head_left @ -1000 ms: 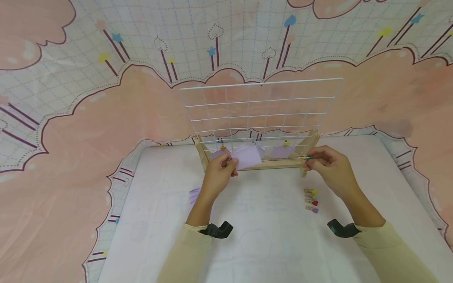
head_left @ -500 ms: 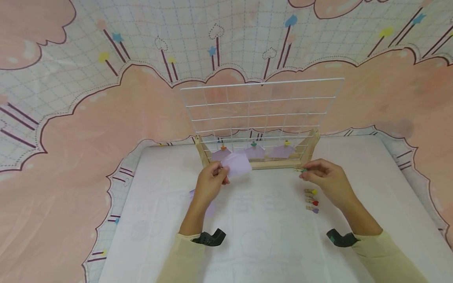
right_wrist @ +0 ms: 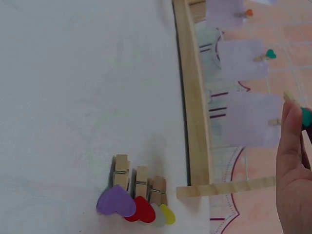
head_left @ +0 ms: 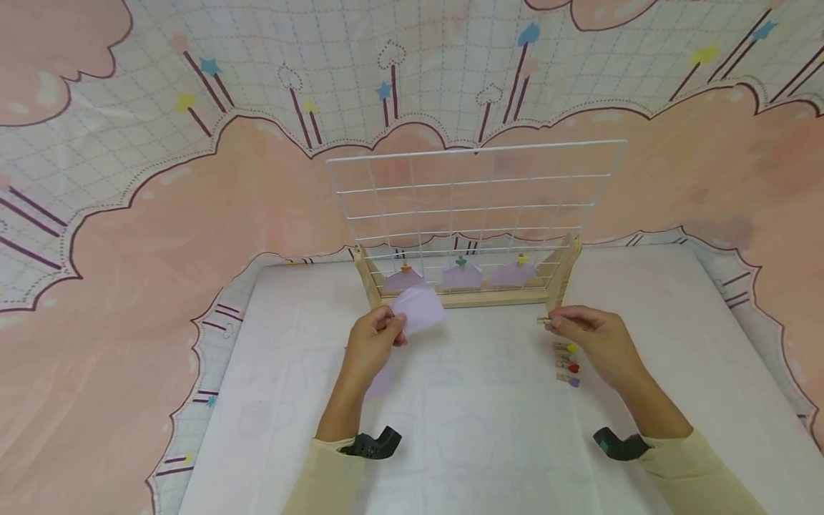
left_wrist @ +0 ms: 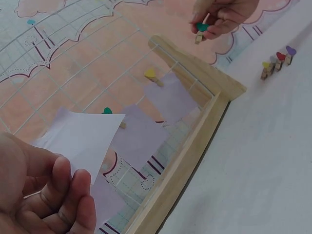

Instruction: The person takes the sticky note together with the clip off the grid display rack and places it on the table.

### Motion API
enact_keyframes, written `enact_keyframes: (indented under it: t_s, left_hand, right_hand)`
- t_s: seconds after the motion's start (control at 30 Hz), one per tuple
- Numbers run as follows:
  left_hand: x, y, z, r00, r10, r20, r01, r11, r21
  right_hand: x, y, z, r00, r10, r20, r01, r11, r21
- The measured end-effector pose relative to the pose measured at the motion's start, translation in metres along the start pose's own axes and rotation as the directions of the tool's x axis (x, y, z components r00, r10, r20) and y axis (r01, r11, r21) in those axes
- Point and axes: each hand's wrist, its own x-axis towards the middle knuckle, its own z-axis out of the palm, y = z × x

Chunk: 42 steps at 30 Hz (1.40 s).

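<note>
My left hand pinches a lilac paper square by its edge, in front of the wire grid's lower left. Between the thumb and fingers of my right hand is a small wooden clothespin with a green heart, near the right foot of the stand. Behind them stands the white wire grid in its wooden base. Three lilac papers hang along its bottom row, held by an orange-topped clothespin, a green-heart clothespin and a yellow-heart clothespin.
Several clothespins with purple, red, grey and yellow hearts lie in a column on the white tabletop below my right hand. More lilac papers lie partly hidden under my left forearm. A patterned cloth hangs behind.
Both hands have drawn back from the grid toward the front, the left one also leftward with its paper. The green-heart clothespin on the middle hanging paper now shows fully.
</note>
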Motion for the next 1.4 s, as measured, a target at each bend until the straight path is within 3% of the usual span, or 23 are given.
enact_keyframes:
  t_s: [0.13,0.27,0.4,0.5,0.97,1.4]
  left_hand:
    - [-0.003,-0.002,-0.003,1.0,-0.012,-0.004,0.012,1.0,0.007]
    - [-0.006,-0.005,-0.007,1.0,-0.016,-0.007,0.017,1.0,0.002]
    - [-0.01,-0.011,-0.012,1.0,-0.02,-0.015,0.02,1.0,0.011]
    - [-0.014,-0.017,-0.016,0.999,-0.03,-0.024,0.031,0.999,0.021]
    - [-0.025,-0.033,-0.027,0.996,-0.073,-0.049,0.073,0.997,-0.003]
    - [-0.039,-0.056,-0.039,0.992,-0.12,-0.024,0.12,0.993,0.008]
  right_hand:
    - [0.0,0.007,-0.001,1.0,-0.024,0.016,0.023,0.998,0.06]
    - [-0.002,0.008,-0.002,0.999,0.035,0.03,-0.036,0.998,0.053]
    - [-0.005,0.008,-0.002,0.991,0.136,0.015,-0.135,0.989,-0.063]
    - [-0.006,0.01,-0.002,0.986,0.165,-0.003,-0.164,0.98,-0.115]
    - [-0.012,0.023,-0.001,0.991,0.135,0.013,-0.131,0.98,-0.148]
    - [-0.012,0.03,0.002,0.979,0.205,0.007,-0.2,0.961,-0.191]
